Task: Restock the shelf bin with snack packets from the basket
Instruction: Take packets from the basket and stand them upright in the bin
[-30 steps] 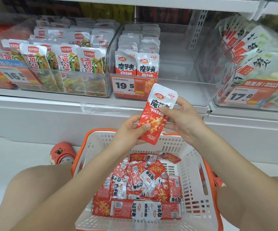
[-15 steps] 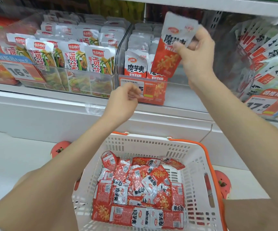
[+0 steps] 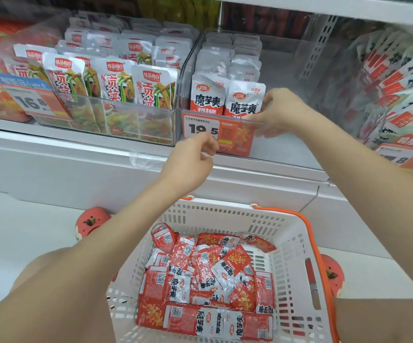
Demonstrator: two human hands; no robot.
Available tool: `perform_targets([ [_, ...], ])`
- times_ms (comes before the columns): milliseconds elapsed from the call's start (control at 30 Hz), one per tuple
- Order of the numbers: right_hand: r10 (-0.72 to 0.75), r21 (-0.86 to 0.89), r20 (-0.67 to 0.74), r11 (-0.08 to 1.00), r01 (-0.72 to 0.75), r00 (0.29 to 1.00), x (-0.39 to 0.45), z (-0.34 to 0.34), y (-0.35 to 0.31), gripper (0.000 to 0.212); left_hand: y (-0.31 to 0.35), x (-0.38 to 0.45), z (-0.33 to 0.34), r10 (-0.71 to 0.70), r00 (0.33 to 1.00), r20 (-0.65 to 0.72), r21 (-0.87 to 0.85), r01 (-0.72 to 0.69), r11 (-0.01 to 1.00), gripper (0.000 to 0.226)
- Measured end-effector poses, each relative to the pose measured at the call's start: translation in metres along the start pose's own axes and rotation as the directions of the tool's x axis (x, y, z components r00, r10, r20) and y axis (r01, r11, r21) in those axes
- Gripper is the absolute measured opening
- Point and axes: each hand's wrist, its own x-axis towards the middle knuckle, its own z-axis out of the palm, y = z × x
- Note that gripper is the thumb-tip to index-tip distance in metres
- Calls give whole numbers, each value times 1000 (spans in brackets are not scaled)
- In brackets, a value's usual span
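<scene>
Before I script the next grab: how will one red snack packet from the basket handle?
Likely light and floppy: the red snack packets lie crumpled and overlapping in the basket. Their glossy foil probably slips, so pinch an edge. Standing ones in the shelf bin lean on neighbours, so may topple.

My right hand (image 3: 278,112) hid the front packet's (image 3: 246,100) lower corner, and the basket's (image 3: 297,246) near edge got cut off.

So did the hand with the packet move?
Yes. The right hand came down from high above the price tag and now rests at the clear bin's front, beside the front packet.
</scene>
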Motion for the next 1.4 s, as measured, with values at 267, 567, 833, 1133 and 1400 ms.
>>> perform_targets([
  [267, -632, -495, -553, 773, 396, 543, -61, 33, 42, 16, -20, -28, 64, -93, 989, 113, 1, 94, 996, 26],
  [567, -145, -645, 358, 676, 357, 922, -79, 161, 192, 28, -118, -94, 145, -392, 852, 348, 296, 297, 908, 28],
  [833, 184, -559, 606, 791, 249, 774, -44, 232, 275, 76, -178, -114, 172, -499, 757, 422, 499, 266, 825, 33],
  [1133, 190, -523, 552, 837, 159, 812, -14, 319, 276, 106, -219, -125, 190, -613, 702, 363, 470, 430, 771, 44],
  [1400, 120, -644, 445, 731, 224, 887, -15, 326, 243, 57, -228, -124, 187, -612, 729, 306, 458, 451, 766, 36],
])
